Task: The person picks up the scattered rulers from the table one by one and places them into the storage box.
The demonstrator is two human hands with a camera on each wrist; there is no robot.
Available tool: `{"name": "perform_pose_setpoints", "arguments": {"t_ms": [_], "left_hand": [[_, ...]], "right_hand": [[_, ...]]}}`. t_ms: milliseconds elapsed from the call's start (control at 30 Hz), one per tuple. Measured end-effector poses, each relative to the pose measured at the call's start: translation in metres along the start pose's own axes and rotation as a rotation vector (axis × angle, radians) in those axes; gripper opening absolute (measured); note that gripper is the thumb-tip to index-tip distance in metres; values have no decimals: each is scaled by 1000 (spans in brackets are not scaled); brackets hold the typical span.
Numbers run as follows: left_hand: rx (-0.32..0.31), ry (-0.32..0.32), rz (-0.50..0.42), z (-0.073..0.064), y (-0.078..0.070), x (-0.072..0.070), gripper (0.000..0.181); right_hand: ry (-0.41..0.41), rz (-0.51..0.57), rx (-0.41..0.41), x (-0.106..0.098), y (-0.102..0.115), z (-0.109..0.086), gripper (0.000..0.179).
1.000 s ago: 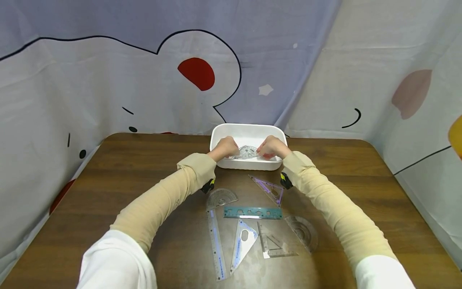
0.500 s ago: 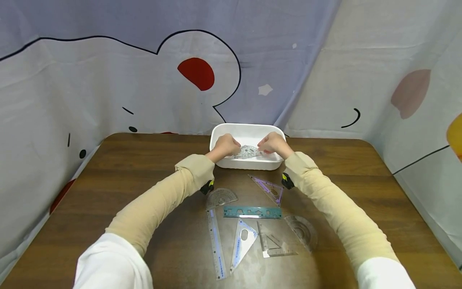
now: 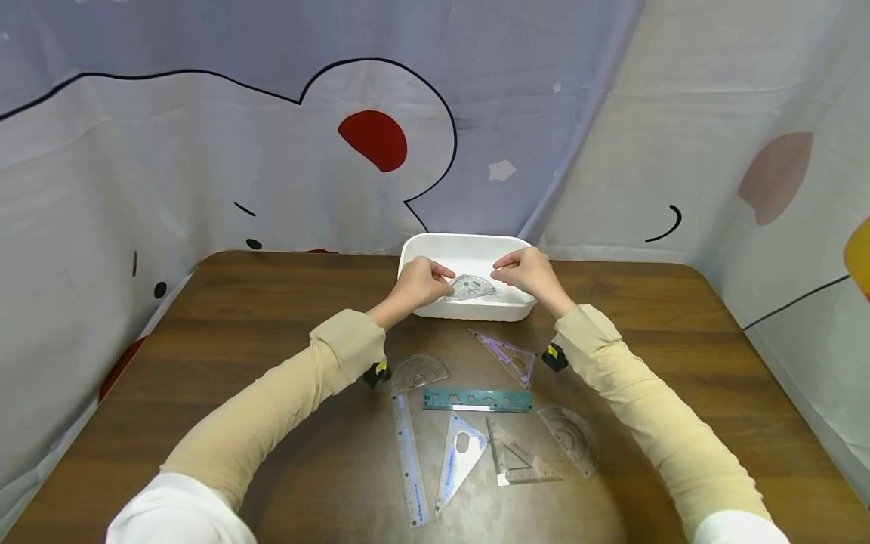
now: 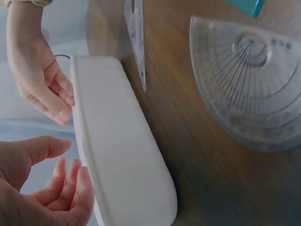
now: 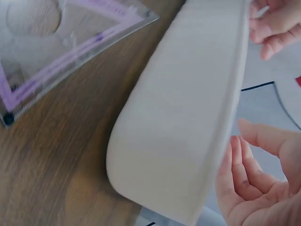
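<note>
At the back of the table stands a white plastic bin (image 3: 469,310), with a clear protractor (image 3: 473,286) and other clear pieces lying in it. My left hand (image 3: 421,283) is over the bin's left end, thumb and fingers apart around nothing. Over the right end, my right hand (image 3: 530,273) also has its thumb parted from loosely bent fingers, holding nothing. Both wrist views show the bin's outer wall (image 4: 117,141) beside the hands, while its inside is hidden there. In the right wrist view, a purple-edged set square (image 5: 70,61) lies in front of the bin.
In front of the bin lie a teal ruler (image 3: 478,400), a clear protractor (image 3: 419,373), a long clear ruler (image 3: 409,461), a blue-marked set square (image 3: 459,462), a clear set square (image 3: 519,461) and another protractor (image 3: 571,438). A printed curtain (image 3: 272,166) hangs behind.
Both hands have let go of the clear protractor, which stays in the bin. The hands have risen slightly and the forearms have spread outward.
</note>
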State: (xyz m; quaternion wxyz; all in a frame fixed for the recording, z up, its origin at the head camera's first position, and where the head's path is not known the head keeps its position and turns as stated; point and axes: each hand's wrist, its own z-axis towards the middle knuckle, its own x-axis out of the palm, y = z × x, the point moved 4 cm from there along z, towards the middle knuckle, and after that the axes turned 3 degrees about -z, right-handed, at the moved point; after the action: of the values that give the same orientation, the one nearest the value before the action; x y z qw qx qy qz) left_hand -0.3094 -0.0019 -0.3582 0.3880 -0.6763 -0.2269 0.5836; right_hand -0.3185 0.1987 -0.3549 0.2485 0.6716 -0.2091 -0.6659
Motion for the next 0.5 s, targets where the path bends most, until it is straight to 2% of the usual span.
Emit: {"name": "perform_pose_setpoints", "arguments": {"t_ms": [267, 367, 500], "left_hand": [[162, -87, 16, -28, -10, -7, 24], [181, -104, 2, -40, -11, -10, 23], [199, -95, -16, -56, -10, -9, 21]], "right_hand": [[-59, 24, -43, -15, 7, -28, 21], [-70, 3, -77, -16, 12, -40, 19], [-69, -14, -120, -14, 17, -57, 17]]}}
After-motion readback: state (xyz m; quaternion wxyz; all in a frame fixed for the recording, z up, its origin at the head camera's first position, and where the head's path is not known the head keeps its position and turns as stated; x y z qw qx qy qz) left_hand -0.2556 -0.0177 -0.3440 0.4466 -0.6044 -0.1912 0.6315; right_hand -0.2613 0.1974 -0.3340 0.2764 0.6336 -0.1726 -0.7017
